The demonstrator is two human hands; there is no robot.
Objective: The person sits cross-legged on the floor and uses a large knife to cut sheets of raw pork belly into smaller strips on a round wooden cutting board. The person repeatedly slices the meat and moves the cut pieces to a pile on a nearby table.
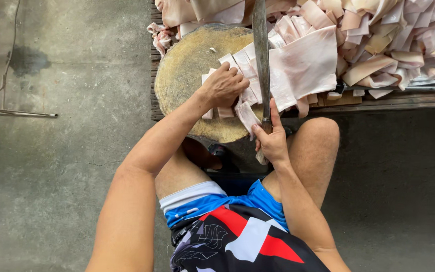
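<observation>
Right hand [272, 141] grips cleaver [261, 55] — blade's long axis pointing straight away.

The block [187, 65] stood before my knees, strips [237, 100] on it under my left hand [223, 85]. My right hand [272, 141] held the cleaver [261, 55] just right of them, its blade over a slab [303, 68]. The pile [388, 35] lay right, on the pallet [378, 103]

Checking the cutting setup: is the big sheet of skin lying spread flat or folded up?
Spread flat: the sheet lies open across the round block, under the knife.
</observation>
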